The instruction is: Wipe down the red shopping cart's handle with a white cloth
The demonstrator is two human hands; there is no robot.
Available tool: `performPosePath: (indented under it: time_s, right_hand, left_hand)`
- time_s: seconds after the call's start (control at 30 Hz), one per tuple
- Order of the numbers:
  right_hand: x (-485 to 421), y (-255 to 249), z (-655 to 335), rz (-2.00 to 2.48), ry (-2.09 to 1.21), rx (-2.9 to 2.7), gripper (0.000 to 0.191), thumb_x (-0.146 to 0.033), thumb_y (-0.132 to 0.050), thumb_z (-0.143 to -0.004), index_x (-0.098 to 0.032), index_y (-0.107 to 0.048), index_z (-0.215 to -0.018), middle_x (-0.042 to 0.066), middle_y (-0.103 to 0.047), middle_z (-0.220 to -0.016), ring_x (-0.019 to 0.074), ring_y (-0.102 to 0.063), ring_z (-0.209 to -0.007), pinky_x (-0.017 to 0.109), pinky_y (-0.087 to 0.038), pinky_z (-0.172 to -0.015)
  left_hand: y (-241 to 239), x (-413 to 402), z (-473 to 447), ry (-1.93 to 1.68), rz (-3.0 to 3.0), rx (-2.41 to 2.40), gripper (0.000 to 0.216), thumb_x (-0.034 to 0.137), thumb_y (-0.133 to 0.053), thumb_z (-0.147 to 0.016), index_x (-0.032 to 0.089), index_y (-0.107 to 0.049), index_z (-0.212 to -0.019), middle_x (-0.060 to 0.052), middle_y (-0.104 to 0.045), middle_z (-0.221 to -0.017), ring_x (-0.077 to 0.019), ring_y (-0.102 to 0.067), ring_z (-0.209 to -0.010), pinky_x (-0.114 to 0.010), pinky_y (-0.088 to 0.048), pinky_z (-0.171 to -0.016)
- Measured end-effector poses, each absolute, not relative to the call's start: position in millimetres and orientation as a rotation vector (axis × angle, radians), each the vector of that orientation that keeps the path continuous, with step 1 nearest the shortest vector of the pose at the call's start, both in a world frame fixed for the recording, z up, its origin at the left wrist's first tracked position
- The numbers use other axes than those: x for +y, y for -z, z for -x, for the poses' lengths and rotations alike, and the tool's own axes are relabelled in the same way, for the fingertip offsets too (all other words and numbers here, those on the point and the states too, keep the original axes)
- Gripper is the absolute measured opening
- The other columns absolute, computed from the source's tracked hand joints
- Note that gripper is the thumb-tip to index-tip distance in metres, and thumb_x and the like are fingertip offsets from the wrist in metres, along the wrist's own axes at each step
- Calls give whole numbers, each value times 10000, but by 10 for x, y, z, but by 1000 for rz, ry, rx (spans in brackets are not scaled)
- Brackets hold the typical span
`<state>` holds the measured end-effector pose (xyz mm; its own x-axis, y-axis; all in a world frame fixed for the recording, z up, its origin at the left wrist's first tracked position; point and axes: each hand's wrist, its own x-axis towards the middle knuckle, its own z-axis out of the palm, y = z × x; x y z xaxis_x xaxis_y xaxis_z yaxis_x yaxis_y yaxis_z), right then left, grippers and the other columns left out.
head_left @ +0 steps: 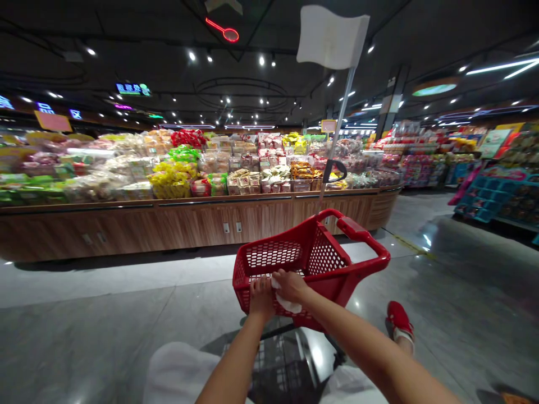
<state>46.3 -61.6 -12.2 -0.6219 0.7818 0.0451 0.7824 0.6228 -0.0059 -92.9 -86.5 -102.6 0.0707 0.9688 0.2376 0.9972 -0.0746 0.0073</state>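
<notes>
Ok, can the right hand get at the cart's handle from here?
Probably yes: the handle is off to the right hand's own side and nothing visible blocks the way, though that hand holds a white cloth.

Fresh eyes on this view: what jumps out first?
The red cart just right of centre, the left hand on its near side, the right hand beside it with a white cloth. Then the white flag high above, and behind, the long wooden counter piled with colourful packets.
</notes>
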Motion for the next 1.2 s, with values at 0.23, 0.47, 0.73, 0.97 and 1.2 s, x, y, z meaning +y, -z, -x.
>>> performPosePath:
  time_s: [0.23, 0.47, 0.73, 0.97, 1.2]
  right_hand:
    - [-614, -56, -906, 1414, 103, -2815, 289, -371, -458, -879, -239, -588, -1101, 103, -622, -1047, 248, -640, -815, 356, -469, -673]
    - [-615, -502, -2019, 1340, 380, -2700, 408, -356, -522, -841, -237, -548, -1230, 127, -569, -1137, 272, -535, -1015, 435, -352, -930]
    - [-536, -344, -1486, 1438, 331, -2578, 525, -292, -501, -835, -198, -430, -1346, 144, -538, -1168, 264, -529, -977, 357, -421, -805]
    - [-449, -749, -1839, 1497, 158, -2650, 363, -230, -574, -739, -241, -604, -1101, 72, -591, -1059, 216, -596, -872, 279, -419, -722]
    - [-394, -901, -2476, 1424, 35, -2691, 534, -100, -551, -673, -250, -551, -1185, 67, -503, -1251, 201, -588, -978, 277, -426, -805]
  left_hand:
    - [1024, -860, 1187, 322, 2150, -1944, 578, 184, -481, -733, 118, -474, -1308, -170, -453, -1402, -308, -377, -1308, -506, -235, -1097]
    - [948, -522, 1456, 294, 2095, -1950, 547, 140, -413, -768, 97, -501, -1306, -189, -402, -1443, -326, -254, -1392, -554, -193, -1118]
    - [365, -337, 579, 375, 2293, -1971, 802, 180, -540, -670, 93, -299, -1430, -157, -179, -1545, -320, -123, -1429, -528, -189, -1131]
    - [259, -362, 36, 525, 2540, -1847, 752, 164, -493, -698, 81, -318, -1424, -136, -386, -1466, -280, -326, -1364, -407, -284, -1121]
    - [-63, -453, -454, 797, 2502, -1759, 433, 192, -319, -895, 169, -492, -1291, -92, -544, -1331, -240, -422, -1289, -453, -288, -1099]
